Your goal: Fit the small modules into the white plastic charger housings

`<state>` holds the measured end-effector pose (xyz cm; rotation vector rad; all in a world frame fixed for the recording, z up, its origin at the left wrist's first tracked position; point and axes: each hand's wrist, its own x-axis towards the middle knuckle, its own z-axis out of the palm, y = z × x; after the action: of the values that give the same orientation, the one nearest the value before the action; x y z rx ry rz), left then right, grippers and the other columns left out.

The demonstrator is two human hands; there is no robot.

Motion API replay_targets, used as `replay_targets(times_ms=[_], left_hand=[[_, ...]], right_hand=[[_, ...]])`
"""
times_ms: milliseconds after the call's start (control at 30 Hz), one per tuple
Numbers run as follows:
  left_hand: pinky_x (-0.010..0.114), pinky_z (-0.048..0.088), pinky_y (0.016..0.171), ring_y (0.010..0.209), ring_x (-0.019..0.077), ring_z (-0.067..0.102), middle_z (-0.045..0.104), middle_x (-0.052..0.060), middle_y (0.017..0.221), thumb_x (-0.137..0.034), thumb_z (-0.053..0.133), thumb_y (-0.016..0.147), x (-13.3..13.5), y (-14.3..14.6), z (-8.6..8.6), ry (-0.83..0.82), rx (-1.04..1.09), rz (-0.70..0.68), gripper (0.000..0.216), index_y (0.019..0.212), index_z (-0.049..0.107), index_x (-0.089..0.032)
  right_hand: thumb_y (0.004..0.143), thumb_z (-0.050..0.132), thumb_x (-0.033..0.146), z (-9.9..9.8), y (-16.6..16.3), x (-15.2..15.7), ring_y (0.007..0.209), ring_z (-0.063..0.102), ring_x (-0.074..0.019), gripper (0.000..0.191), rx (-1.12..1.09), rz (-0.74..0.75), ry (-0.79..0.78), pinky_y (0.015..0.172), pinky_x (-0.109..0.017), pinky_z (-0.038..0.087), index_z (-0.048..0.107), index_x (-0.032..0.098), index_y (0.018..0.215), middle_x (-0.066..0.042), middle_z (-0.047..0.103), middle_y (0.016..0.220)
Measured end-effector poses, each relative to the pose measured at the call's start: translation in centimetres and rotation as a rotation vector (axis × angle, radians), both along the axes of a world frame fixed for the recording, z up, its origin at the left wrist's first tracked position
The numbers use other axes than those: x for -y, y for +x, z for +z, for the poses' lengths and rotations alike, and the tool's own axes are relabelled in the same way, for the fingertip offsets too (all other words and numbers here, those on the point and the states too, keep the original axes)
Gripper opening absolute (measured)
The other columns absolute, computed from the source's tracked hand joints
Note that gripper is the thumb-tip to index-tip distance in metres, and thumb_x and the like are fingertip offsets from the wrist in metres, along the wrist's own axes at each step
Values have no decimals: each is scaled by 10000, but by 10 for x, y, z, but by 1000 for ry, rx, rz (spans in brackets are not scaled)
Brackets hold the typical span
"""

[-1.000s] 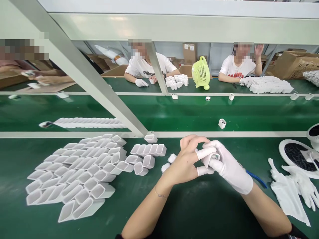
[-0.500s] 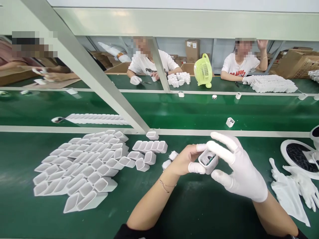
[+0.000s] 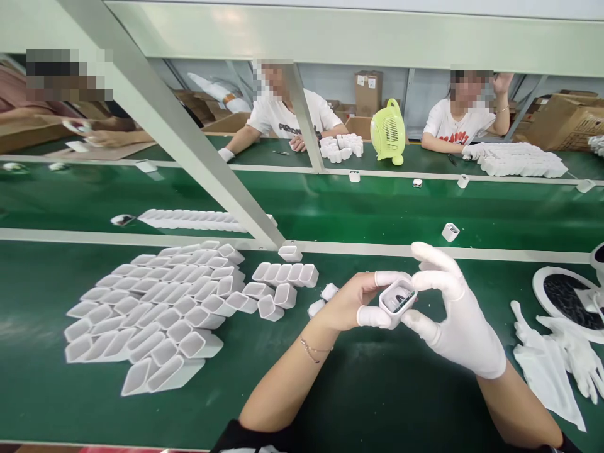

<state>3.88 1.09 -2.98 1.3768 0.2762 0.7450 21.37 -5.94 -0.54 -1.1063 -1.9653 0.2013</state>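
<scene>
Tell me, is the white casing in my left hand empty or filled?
At least partly filled: through the open end of the white casing, a small insert with dark detail shows inside.

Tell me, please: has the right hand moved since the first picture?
Yes: the right hand has moved rightward, nearer to the loose white gloves.

White housings and neighbouring articles, by count
Held housing (image 3: 399, 318), one; row of housings (image 3: 284, 274) on the near desk (image 3: 75, 412), five; small white parts (image 3: 329, 291) beside it, two; yellow-green fan (image 3: 389, 133), one; far co-workers (image 3: 453, 128), three; left cluster (image 3: 163, 302), dozens, exact number unclear.
</scene>
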Motion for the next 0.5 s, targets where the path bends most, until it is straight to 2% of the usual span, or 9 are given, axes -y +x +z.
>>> replay_targets(times_ms=[133, 267, 367, 433, 500], left_hand=[[411, 470, 891, 802, 228, 614, 672, 43, 850, -499, 826, 580, -1, -2, 0, 37, -4, 14, 491, 945, 722, -188], [381, 465, 895, 887, 239, 602, 660, 37, 890, -496, 809, 625, -3, -4, 2, 173, -58, 18, 454, 951, 712, -195], [401, 460, 923, 950, 262, 605, 671, 53, 947, -511, 797, 637, -5, -5, 3, 227, -104, 22, 480, 984, 696, -194], [414, 463, 929, 989, 275, 606, 670, 65, 997, -485, 821, 612, -5, -5, 3, 196, -91, 67, 513, 1007, 675, -192], [406, 487, 890, 1004, 278, 617, 671, 69, 1028, -419, 851, 587, -5, -4, 3, 132, -9, 71, 530, 1025, 645, -204]], right_hand=[[847, 589, 234, 3, 1, 1, 1259, 470, -290, 227, 97, 8, 40, 929, -476, 510, 588, 265, 1072, -99, 461, 1392], [855, 568, 205, 8, 0, -2, 1232, 476, -288, 111, 246, 56, 85, 918, -459, 506, 657, 254, 902, -81, 517, 1352], [863, 563, 196, 9, -2, -4, 1220, 493, -287, 122, 290, 43, 91, 909, -457, 512, 669, 258, 860, -71, 546, 1331], [875, 552, 214, 10, 0, -4, 1179, 535, -281, 162, 260, 20, 111, 891, -449, 526, 659, 262, 986, -86, 519, 1368], [878, 563, 284, 12, 6, -2, 1191, 541, -294, 324, 183, 19, 116, 901, -454, 531, 579, 262, 1201, -105, 475, 1414]])
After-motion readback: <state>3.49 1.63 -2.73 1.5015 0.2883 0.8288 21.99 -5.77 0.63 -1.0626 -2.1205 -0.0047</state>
